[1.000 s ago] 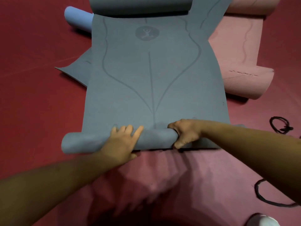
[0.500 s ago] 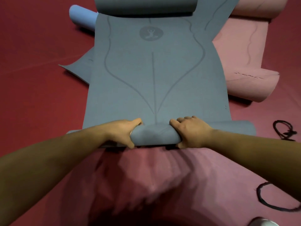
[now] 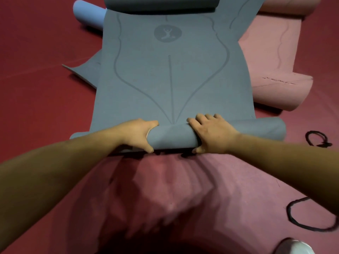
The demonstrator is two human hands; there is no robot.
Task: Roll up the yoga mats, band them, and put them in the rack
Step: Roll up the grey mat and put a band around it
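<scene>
A grey-blue yoga mat [image 3: 170, 74] with curved lines and a round logo lies unrolled away from me on the red floor. Its near end is wound into a roll [image 3: 173, 136] that runs left to right. My left hand [image 3: 136, 133] grips the roll left of centre, thumb underneath. My right hand [image 3: 211, 133] grips it right of centre, fingers spread over the top. The roll's left part is hidden behind my left forearm. The mat's far end curls up at the top edge of the view.
A pink mat [image 3: 278, 70] lies partly curled at the right, and another pink mat [image 3: 176, 189] spreads under my arms. A light blue rolled mat [image 3: 88, 12] sits at the far left. Two black bands [image 3: 317, 139] [image 3: 311, 217] lie on the floor at right.
Both hands have regripped the roll and pushed it further along the mat; the roll is thicker. My left hand went from flat on top to wrapped around it.
</scene>
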